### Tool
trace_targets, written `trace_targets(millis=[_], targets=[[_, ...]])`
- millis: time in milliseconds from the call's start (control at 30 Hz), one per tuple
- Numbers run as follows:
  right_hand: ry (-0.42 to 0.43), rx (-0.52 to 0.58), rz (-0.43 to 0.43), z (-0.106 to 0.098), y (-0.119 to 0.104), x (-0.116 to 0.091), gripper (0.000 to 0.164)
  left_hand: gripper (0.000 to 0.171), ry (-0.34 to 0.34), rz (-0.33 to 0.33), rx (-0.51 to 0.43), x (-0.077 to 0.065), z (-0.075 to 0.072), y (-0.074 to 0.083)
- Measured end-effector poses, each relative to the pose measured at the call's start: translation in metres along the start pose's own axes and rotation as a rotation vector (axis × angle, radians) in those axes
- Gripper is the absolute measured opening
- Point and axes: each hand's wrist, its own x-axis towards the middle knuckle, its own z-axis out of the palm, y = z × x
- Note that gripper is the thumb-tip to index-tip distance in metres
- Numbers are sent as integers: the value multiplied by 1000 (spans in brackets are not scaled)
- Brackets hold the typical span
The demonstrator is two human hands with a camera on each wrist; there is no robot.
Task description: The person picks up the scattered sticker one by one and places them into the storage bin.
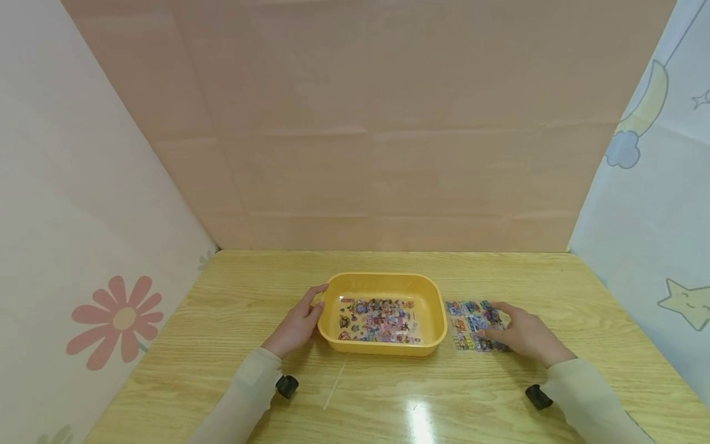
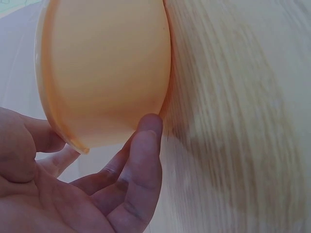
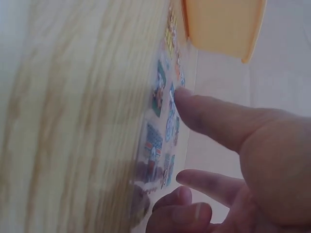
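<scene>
A yellow plastic basin (image 1: pixel 383 349) stands on the table, with a clear sheet of colourful cartoon stickers (image 1: pixel 379 320) lying flat inside. At its left end my left hand (image 1: pixel 296 325) holds the wall. In the left wrist view, fingers rest against the outside of the basin (image 2: pixel 109 68) while the thumb is at the rim. Right of the basin lies another clear sticker sheet (image 1: pixel 473 325), flat on the wood. My right hand (image 1: pixel 527 336) is over that sheet's right side, thumb and fingers spread apart. The right wrist view shows the thumb (image 3: pixel 204 109) touching the sheet (image 3: pixel 158 97).
The wooden table (image 1: pixel 266 271) reaches back to a plain tan paper backdrop (image 1: pixel 366 154). Pale printed walls flank it, with a pink flower (image 1: pixel 123 317) at the left and a star (image 1: pixel 688 302) at the right. A glare spot lies near the front.
</scene>
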Motion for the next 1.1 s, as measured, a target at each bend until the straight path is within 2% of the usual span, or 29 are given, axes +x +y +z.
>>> trace_targets(millis=[267, 567, 1100], targets=[[-30, -54, -3, -2, 5, 4, 85, 46, 0, 0, 2, 1, 0, -1], [-28, -184, -1, -7, 0, 4, 87, 46, 10, -12, -3, 2, 0, 0], [-6, -200, -1, -7, 1, 2, 87, 46, 7, -10, -12, 2, 1, -2]])
